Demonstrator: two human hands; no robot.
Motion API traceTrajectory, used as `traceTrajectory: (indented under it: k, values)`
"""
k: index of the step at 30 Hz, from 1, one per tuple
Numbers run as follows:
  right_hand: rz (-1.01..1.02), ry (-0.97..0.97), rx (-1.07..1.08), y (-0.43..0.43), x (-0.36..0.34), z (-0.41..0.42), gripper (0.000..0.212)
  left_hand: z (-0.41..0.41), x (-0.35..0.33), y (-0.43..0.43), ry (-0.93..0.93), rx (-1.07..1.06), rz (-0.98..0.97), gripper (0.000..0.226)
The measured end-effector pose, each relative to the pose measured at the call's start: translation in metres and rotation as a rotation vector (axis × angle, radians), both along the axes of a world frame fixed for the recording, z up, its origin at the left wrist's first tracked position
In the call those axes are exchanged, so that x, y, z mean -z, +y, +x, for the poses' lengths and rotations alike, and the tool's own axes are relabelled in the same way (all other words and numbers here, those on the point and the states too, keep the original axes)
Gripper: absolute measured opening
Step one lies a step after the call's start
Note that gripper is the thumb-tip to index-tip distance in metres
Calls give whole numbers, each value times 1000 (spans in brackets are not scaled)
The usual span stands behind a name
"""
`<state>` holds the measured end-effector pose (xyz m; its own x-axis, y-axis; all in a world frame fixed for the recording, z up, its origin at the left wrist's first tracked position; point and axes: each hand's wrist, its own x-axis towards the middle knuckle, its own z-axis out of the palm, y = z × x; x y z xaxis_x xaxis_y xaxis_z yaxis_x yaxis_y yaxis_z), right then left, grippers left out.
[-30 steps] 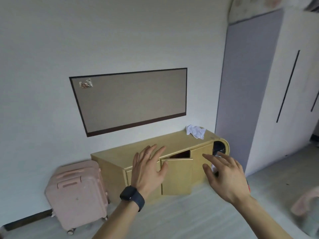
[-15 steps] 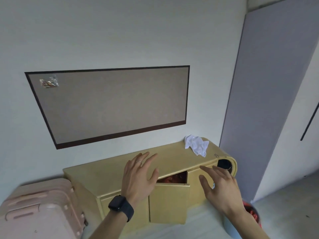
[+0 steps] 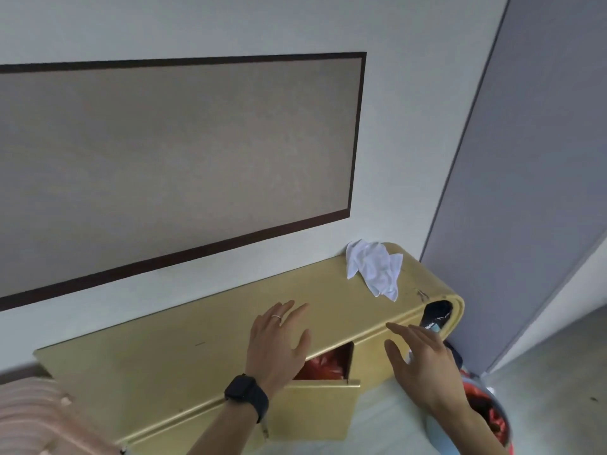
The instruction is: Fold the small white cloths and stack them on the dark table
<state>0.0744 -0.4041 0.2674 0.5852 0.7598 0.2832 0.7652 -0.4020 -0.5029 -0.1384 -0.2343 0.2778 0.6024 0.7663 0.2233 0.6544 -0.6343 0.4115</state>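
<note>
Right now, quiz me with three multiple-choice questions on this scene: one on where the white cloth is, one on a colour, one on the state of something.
1. Where does the white cloth lie?
A) on the floor
B) on top of the yellow cabinet, at its right end
C) on a chair

2. What colour is the watch on the left wrist?
A) black
B) white
C) red

3. The cabinet door is:
A) fully shut
B) ajar
C) taken off

Answers:
1 B, it lies crumpled on the top near the wall.
2 A, band and face are black.
3 B, it stands swung outward, showing a red thing inside.
</note>
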Motion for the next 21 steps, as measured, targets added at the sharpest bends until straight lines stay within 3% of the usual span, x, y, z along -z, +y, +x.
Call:
traceTrajectory:
  k: [12, 16, 21]
  values:
    - [-343, 220, -92, 192, 106, 161, 37, 152, 126, 145, 279, -125, -289, 53]
    - [-484, 340, -111, 260, 145, 211, 37, 188, 164, 185, 389, -188, -439, 54]
    - [-593, 352, -106, 342, 199, 252, 41, 212, 229, 228, 465, -285, -576, 57]
